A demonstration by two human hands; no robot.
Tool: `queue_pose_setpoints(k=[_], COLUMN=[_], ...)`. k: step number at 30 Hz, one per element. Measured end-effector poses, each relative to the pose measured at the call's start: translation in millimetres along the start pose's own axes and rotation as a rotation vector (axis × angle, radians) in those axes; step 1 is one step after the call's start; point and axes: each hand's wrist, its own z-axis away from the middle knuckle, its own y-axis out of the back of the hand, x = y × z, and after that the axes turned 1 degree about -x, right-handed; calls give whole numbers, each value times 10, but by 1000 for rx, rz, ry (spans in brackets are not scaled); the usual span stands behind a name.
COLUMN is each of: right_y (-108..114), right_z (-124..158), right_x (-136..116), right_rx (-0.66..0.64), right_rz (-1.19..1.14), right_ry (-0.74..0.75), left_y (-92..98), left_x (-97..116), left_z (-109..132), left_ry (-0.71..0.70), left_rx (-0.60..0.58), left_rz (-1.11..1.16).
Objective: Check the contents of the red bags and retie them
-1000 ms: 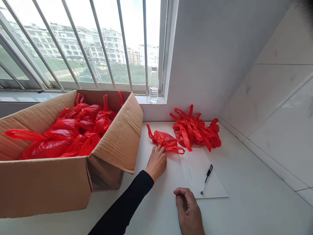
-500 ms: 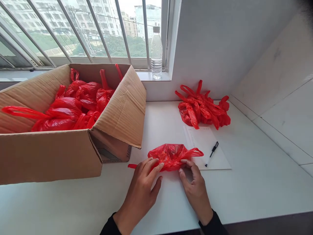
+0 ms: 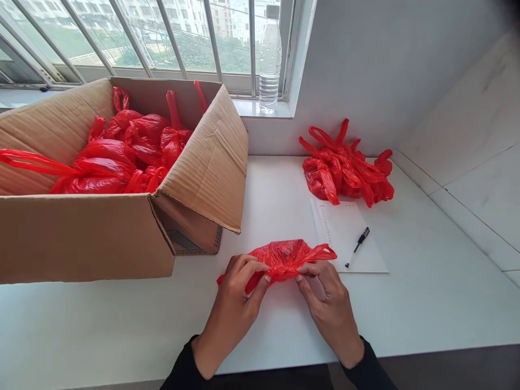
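Observation:
A red plastic bag (image 3: 284, 253) lies crumpled on the white table in front of me, one looped handle sticking out to the right. On its left side, my left hand (image 3: 239, 292) pinches the near edge between thumb and fingers. A short red tip of the bag pokes out beyond that hand. My right hand (image 3: 327, 295) grips the same near edge a little to the right, thumb below and fingers on top. What the bag holds, if anything, cannot be made out through the plastic.
An open cardboard box (image 3: 89, 238) full of red bags (image 3: 109, 157) stands at the left. More red bags (image 3: 345, 168) lie heaped against the wall. Near my right hand are a notebook (image 3: 337, 222) and a pen (image 3: 357, 246). A water bottle (image 3: 270, 65) stands on the windowsill.
Both hands have closed on the bag's near edge, where before the fingers rested loosely on it. The camera view has tilted down slightly.

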Motion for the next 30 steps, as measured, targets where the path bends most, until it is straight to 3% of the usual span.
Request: queue_pose_setpoints(k=[9,12,15,21,30], right_y=[251,298,329,372,228], right_z=[-78,-98,-131,-160,-166], right_x=[-340,-384,-360,-273,-346], right_rx=[23,3,9,-43,-211], right_rz=[-7,25,64,52,76], right_ry=[25,39,-40,-226,-2], left_y=[203,241,270,304,248], left_x=[325,349,278,126,275], left_z=[33,48,72,120,76], left_ry=[323,409,475,522,502], left_rx=[-148,-175,-159,-93,-141], left_rz=[386,500,560,645,696])
